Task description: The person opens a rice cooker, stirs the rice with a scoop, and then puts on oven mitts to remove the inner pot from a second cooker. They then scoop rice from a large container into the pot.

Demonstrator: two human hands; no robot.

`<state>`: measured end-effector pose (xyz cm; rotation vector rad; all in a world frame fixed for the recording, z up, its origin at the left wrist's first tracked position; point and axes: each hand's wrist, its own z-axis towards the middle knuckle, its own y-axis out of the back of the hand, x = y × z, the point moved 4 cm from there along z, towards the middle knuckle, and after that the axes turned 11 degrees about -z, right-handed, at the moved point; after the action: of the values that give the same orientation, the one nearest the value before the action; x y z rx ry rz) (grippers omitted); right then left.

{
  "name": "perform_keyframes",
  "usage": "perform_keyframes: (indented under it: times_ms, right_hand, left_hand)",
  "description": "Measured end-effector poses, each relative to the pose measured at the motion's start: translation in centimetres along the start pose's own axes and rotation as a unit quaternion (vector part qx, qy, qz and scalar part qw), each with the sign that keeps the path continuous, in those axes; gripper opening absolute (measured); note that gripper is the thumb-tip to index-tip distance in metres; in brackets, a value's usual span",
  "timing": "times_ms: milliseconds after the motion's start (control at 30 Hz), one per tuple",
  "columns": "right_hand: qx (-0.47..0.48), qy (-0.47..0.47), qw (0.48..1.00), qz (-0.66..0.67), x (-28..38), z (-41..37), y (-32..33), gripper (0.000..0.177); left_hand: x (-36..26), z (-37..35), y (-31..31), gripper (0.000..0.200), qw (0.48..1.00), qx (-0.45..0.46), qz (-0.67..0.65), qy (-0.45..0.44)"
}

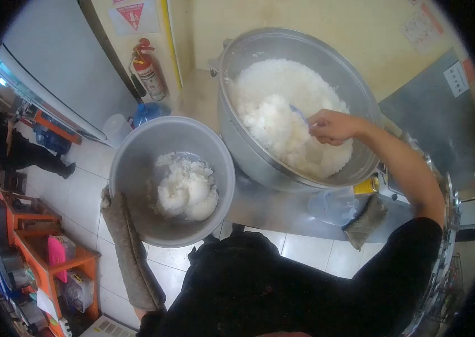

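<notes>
A big metal pot [237,140] full of cooked white rice [285,106] stands tilted on a steel counter. My right hand [332,126] is shut on a blue-handled scoop [299,113] that is dug into the rice. To the left, a round grey bowl [136,168] holds a few lumps of rice [186,188]. A grey cloth [128,247] is wrapped over my left arm and hand under the bowl's left edge; the hand itself is hidden.
The steel counter [271,210] carries a clear plastic jug [336,205], a yellow can [365,185] and a rag [365,222]. A red fire extinguisher [147,70] stands by the wall. Orange shelves [41,247] sit at lower left; a person [18,151] stands far left.
</notes>
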<state>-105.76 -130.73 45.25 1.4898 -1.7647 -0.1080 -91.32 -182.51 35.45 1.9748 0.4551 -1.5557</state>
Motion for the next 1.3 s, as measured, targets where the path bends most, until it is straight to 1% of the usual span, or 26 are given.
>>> perform_keyframes:
  times_ms: [67, 200, 233, 267, 300, 400, 433, 467, 500, 567, 633, 667, 700, 733, 800, 833, 900, 933, 1000, 1033, 1100, 1133, 1167, 1200, 1233, 1300]
  right_hand:
    - [-0.02, 0.003, 1.0, 0.005, -1.5, 0.7, 1.0, 0.029]
    - [-0.064, 0.02, 0.998, 0.004, -3.8, 1.2, 4.3, 0.027]
    - [-0.12, -0.014, 0.993, -0.001, -4.0, 0.7, 5.6, 0.027]
    - [-0.176, -0.047, 0.983, -0.007, -4.2, 0.0, 6.9, 0.027]
    - [-0.177, -0.048, 0.983, -0.007, -4.4, -0.5, 7.7, 0.027]
    - [-0.192, -0.065, 0.979, -0.018, -4.3, -2.0, 9.0, 0.032]
    - [-0.246, -0.067, 0.967, -0.003, -3.5, -2.8, 9.3, 0.024]
    - [-0.295, -0.068, 0.953, 0.012, -2.6, -3.3, 9.5, 0.018]
    - [-0.31, -0.059, 0.948, -0.028, -1.1, -3.8, 9.8, 0.021]
    - [-0.291, -0.035, 0.952, -0.092, 4.1, -4.6, 10.0, 0.033]
    - [-0.24, 0.01, 0.958, -0.158, 11.7, -4.4, 8.5, 0.044]
    - [-0.226, 0.039, 0.952, -0.202, 15.1, -3.5, 7.2, 0.047]
    - [-0.242, 0.113, 0.921, -0.282, 18.0, -1.4, 5.8, 0.047]
    - [-0.267, 0.197, 0.877, -0.348, 19.8, 1.1, 4.0, 0.046]
    - [-0.335, 0.355, 0.744, -0.456, 22.9, 6.0, -0.5, 0.044]
    - [-0.252, 0.157, 0.785, -0.543, 26.0, 7.2, -5.1, 0.049]
    - [-0.27, 0.211, 0.731, -0.59, 26.7, 11.2, -11.2, 0.059]
    - [-0.275, 0.219, 0.711, -0.61, 27.6, 11.3, -13.5, 0.063]
    - [-0.294, 0.211, 0.705, -0.61, 28.6, 11.1, -13.9, 0.064]
    - [-0.313, 0.198, 0.699, -0.612, 28.9, 10.9, -13.7, 0.065]
    - [-0.324, 0.199, 0.683, -0.624, 28.6, 10.0, -13.1, 0.065]
    - [-0.343, 0.192, 0.671, -0.628, 28.1, 9.3, -12.4, 0.066]
    - [-0.346, 0.182, 0.673, -0.628, 27.9, 8.2, -11.2, 0.066]
    - [-0.38, 0.186, 0.672, -0.608, 28.1, 6.4, -9.5, 0.06]
    - [-0.411, 0.189, 0.669, -0.59, 27.9, 4.5, -7.9, 0.055]
    - [-0.454, 0.111, 0.7, -0.54, 25.8, 1.7, -3.0, 0.042]
  left_hand:
    - [0.1, 0.0, -0.1, 0.046, 1.0, 0.002, -0.006, -0.001]
    - [0.0, 0.0, 0.0, 0.046, 1.0, 0.009, 0.013, -0.013]
    - [0.2, 0.0, 0.0, 0.046, 1.0, 0.011, 0.014, -0.012]
    - [0.6, 0.2, 0.0, 0.047, 1.0, 0.016, -0.021, -0.001]
    - [0.8, 0.2, 0.1, 0.048, 0.998, 0.022, -0.057, 0.01]
    - [0.0, -0.3, 0.1, 0.048, 0.999, 0.006, -0.034, 0.023]
    - [0.2, -0.3, 0.1, 0.048, 0.999, -0.001, -0.032, 0.028]
    - [0.5, -0.2, 0.1, 0.048, 0.997, 0.004, -0.065, 0.031]
    - [0.8, -0.2, 0.4, 0.048, 0.995, 0.006, -0.096, 0.036]
    - [-0.3, -1.0, 0.6, 0.046, 0.999, 0.0, -0.046, 0.019]
    - [0.2, -0.7, 1.0, 0.043, 0.995, 0.017, -0.095, -0.006]
    - [0.6, -0.3, 1.2, 0.042, 0.998, 0.009, -0.068, -0.011]
    - [1.2, 0.1, 1.6, 0.041, 0.999, 0.004, -0.042, -0.017]
    - [1.7, 0.6, 1.8, 0.041, 0.999, -0.009, -0.04, -0.012]
    - [2.4, 1.1, 1.9, 0.041, 0.998, 0.011, -0.06, -0.005]
    - [2.2, 0.6, 2.1, 0.041, 0.998, 0.005, -0.061, -0.001]
    - [0.8, -0.2, 2.0, 0.039, 0.987, 0.035, -0.153, 0.024]
    - [1.1, 0.0, 2.1, 0.039, 0.988, 0.032, -0.152, 0.023]
    - [2.0, 0.6, 2.3, 0.037, 0.987, 0.007, -0.157, 0.018]
    - [2.3, 0.8, 2.7, 0.037, 0.987, 0.005, -0.159, 0.02]
    - [2.1, 0.7, 2.5, 0.039, 0.983, 0.064, -0.169, 0.037]
    - [1.7, 0.5, 2.4, 0.039, 0.982, 0.069, -0.17, 0.036]
    - [1.2, 0.1, 2.4, 0.039, 0.987, 0.059, -0.144, 0.049]
    - [0.6, -0.4, 2.2, 0.039, 0.989, 0.052, -0.12, 0.062]
    - [-0.4, -0.7, 1.8, 0.039, 0.988, 0.068, -0.122, 0.06]
    - [-1.5, -1.4, 1.7, 0.042, 0.994, 0.034, -0.07, 0.072]
